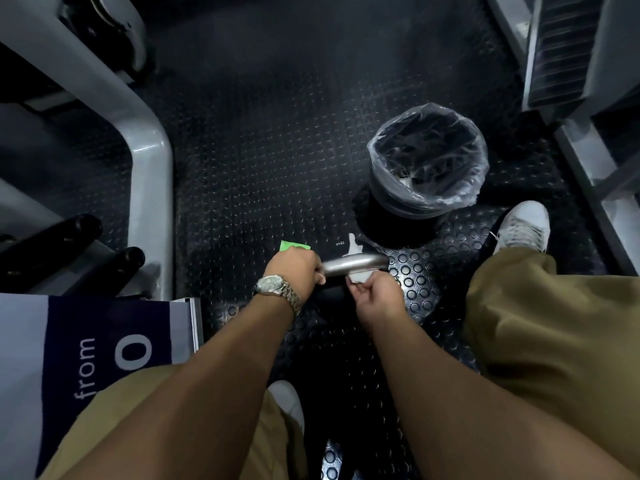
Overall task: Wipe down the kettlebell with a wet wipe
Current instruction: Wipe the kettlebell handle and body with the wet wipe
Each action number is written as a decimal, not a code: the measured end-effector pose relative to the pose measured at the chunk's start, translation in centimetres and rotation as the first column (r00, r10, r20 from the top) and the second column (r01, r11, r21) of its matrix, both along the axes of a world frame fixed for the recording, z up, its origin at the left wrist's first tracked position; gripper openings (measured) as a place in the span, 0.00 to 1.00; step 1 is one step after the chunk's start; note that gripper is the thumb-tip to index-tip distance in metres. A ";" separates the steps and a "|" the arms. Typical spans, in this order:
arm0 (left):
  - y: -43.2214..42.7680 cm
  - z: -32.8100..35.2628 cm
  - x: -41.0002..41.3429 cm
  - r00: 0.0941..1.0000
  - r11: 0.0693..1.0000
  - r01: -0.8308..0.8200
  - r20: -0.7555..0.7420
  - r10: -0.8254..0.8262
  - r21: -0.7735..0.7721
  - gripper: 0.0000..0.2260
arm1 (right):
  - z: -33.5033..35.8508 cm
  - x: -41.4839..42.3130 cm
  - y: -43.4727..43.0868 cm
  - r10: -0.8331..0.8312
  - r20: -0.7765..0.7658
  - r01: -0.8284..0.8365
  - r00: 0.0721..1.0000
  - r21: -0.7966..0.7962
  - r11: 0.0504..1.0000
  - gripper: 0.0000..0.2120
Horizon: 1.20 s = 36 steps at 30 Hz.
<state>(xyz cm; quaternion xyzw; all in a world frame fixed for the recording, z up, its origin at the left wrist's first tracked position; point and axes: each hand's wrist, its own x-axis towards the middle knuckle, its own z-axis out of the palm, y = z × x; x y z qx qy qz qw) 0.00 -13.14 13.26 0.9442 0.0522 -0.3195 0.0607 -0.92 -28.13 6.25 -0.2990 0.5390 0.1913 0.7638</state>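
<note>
The kettlebell (356, 263) stands on the studded rubber floor (277, 168) right in front of me, between my knees. Its steel handle runs crosswise, and the black body beneath it is mostly lost in shadow. My left hand (294, 271) is clenched around the left end of the handle to steady it. My right hand (379, 294) pinches the white wet wipe (358, 278) and holds it up against the underside of the handle near the middle.

I judge the wiping to be at the handle stage. The wipe is on the bar, and nothing shows me whether the body has been cleaned, so I count that as left to do, along with dropping the wipe afterwards. A white patch (353, 244) just beyond the handle could be a label or more of the wipe; I cannot tell. Something green (293, 245) peeks out from behind my left hand.

The lined waste bin (388, 199) stands just beyond the kettlebell and to the right, close enough for the throw-away. My right shoe (523, 226) is beside it. A grey machine frame (152, 174) closes in the left side and a printed board (104, 341) sits by my left knee. The free floor lies ahead of the kettlebell, so turning it there looks easiest.
</note>
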 end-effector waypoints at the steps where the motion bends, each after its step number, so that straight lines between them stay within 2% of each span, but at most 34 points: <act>1: 0.0 -0.1 0.0 1.000 1.000 0.000 0.003 0.000 0.000 0.09 | -0.2 0.1 0.2 -0.011 -0.008 0.011 1.000 -0.006 1.000 0.18; 5: 0.0 -0.3 -0.3 0.998 0.998 0.035 0.053 -0.037 0.046 0.10 | 1.5 -0.9 1.7 0.253 0.043 -0.254 0.967 0.029 0.967 0.18; 6: 0.0 -0.4 -0.4 0.997 0.998 0.040 0.059 -0.043 0.053 0.10 | 1.8 -1.1 1.7 0.274 0.040 -0.275 0.961 0.033 0.961 0.18; 8: 0.0 -0.4 -0.2 0.999 0.999 0.032 0.030 -0.033 0.044 0.10 | 1.6 -0.9 1.4 0.230 0.031 -0.230 0.973 -0.007 0.973 0.19; 10: -0.1 -0.2 0.0 1.000 1.000 0.006 -0.014 -0.006 0.025 0.09 | 0.8 -0.2 1.1 0.108 -0.004 -0.108 0.994 -0.049 0.993 0.19; 13: -0.1 -0.2 0.1 1.000 1.000 -0.008 -0.028 0.009 0.015 0.09 | 0.5 0.5 1.3 0.012 -0.047 -0.014 0.999 -0.054 0.998 0.13; 18: -0.1 -0.5 -0.1 0.999 0.998 0.030 0.030 -0.031 0.052 0.09 | 2.8 -1.2 2.6 0.304 0.060 -0.304 0.951 0.003 0.953 0.14; 20: -0.2 -0.4 0.1 1.000 0.999 0.008 -0.013 -0.008 0.039 0.09 | 3.3 -0.9 2.3 0.227 0.083 -0.228 0.970 0.004 0.974 0.13; 23: -0.3 -0.2 0.4 0.998 0.999 -0.022 -0.060 0.023 0.025 0.09 | 3.2 0.6 1.6 -0.041 0.064 0.040 0.997 0.024 0.999 0.16; 25: -0.4 -0.3 0.4 0.998 1.000 -0.020 -0.057 0.021 0.024 0.10 | 3.1 0.9 1.7 -0.027 0.054 0.027 0.998 0.007 1.000 0.21; 28: -0.4 -0.5 0.1 1.000 0.999 0.008 -0.002 -0.008 0.044 0.11 | 2.9 -0.3 2.7 0.199 0.128 -0.207 0.972 0.056 0.977 0.33; 30: -0.3 -0.7 0.0 1.000 0.999 0.013 0.015 -0.013 0.049 0.10 | 2.8 -0.7 2.5 0.228 0.139 -0.240 0.964 0.070 0.968 0.35; 32: -0.4 -0.6 0.2 1.000 0.999 -0.006 -0.025 0.007 0.039 0.09 | 2.4 -0.2 1.8 0.113 0.119 -0.122 0.986 0.065 0.990 0.36; 34: -0.4 -0.5 0.5 0.998 0.999 -0.021 -0.059 0.023 0.024 0.08 | 2.0 0.6 1.4 -0.072 0.076 0.067 0.995 0.066 0.996 0.36; 35: -0.4 -0.5 0.6 0.998 1.000 -0.024 -0.065 0.025 0.018 0.08 | 1.9 0.7 1.4 -0.129 0.067 0.124 0.989 0.073 0.990 0.36; 36: -0.4 -0.6 0.5 0.998 1.000 -0.022 -0.066 0.023 0.016 0.09 | 2.1 0.7 1.5 -0.119 0.063 0.114 0.991 0.081 0.990 0.36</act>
